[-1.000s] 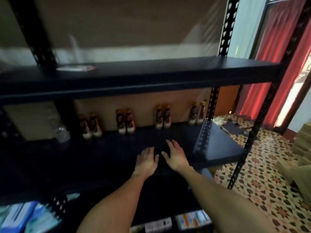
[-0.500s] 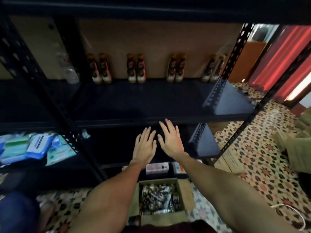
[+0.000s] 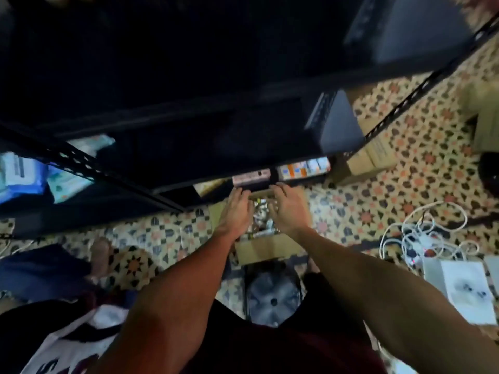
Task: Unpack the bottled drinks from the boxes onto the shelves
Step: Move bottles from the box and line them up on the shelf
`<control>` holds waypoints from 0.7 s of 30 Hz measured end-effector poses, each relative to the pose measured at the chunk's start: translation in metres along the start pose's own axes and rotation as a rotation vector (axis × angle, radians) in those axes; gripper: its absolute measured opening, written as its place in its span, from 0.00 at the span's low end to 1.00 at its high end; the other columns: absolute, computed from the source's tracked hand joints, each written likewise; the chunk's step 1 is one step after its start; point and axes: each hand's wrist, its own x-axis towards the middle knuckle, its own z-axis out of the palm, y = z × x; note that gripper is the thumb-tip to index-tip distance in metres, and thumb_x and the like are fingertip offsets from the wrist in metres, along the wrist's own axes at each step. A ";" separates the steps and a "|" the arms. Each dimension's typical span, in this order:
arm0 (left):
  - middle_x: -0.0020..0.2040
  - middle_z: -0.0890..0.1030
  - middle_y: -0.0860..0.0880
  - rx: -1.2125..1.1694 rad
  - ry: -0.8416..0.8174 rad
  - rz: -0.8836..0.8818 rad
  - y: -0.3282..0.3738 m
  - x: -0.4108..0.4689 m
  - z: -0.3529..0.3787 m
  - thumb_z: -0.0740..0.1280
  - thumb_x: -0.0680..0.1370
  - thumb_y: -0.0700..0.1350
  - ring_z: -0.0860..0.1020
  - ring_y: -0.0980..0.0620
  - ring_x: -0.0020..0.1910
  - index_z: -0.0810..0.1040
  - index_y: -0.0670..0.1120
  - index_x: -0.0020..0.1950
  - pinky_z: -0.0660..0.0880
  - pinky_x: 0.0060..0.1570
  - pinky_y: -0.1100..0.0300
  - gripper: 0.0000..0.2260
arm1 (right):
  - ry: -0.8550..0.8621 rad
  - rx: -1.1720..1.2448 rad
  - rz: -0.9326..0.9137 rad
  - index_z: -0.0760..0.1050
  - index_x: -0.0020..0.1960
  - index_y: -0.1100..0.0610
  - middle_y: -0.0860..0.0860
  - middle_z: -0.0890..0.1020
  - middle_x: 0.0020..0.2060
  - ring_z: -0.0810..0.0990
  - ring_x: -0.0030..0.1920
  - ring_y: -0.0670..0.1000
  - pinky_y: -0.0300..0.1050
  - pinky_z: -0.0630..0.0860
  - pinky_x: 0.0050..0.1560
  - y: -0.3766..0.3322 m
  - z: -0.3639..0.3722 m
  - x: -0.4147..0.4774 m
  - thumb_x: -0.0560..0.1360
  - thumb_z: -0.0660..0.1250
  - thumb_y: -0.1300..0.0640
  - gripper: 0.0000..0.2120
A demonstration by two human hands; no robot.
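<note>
Underfoot, a tiled floor [image 3: 405,147] patterned in cream, orange and dark stars fills the middle and the 3 o'clock side. Black metal shelves [image 3: 189,125] stand across the top from 9 to 1 o'clock, with blue and green packets [image 3: 21,174] on a low shelf at 9 o'clock. A tangle of white cables [image 3: 421,233] lies at 3 o'clock.

Half a second ago both hands hung level with a shelf's front edge. Now the view has tipped down and they have dropped over an open cardboard box [image 3: 267,251] on the floor at centre.

Two hands: the left hand [image 3: 235,209] and right hand [image 3: 289,210] are side by side, fingers loose, holding nothing. One open box sits beneath them. The bottles [image 3: 259,220] inside it, seen between the hands, are too blurred to count.
</note>
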 end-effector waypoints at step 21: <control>0.64 0.75 0.42 0.141 -0.398 -0.190 -0.159 0.086 0.287 0.56 0.84 0.47 0.74 0.41 0.61 0.72 0.44 0.67 0.71 0.55 0.50 0.14 | -0.445 0.111 0.294 0.77 0.62 0.58 0.60 0.81 0.57 0.80 0.55 0.61 0.49 0.76 0.52 0.205 0.274 0.014 0.80 0.63 0.55 0.12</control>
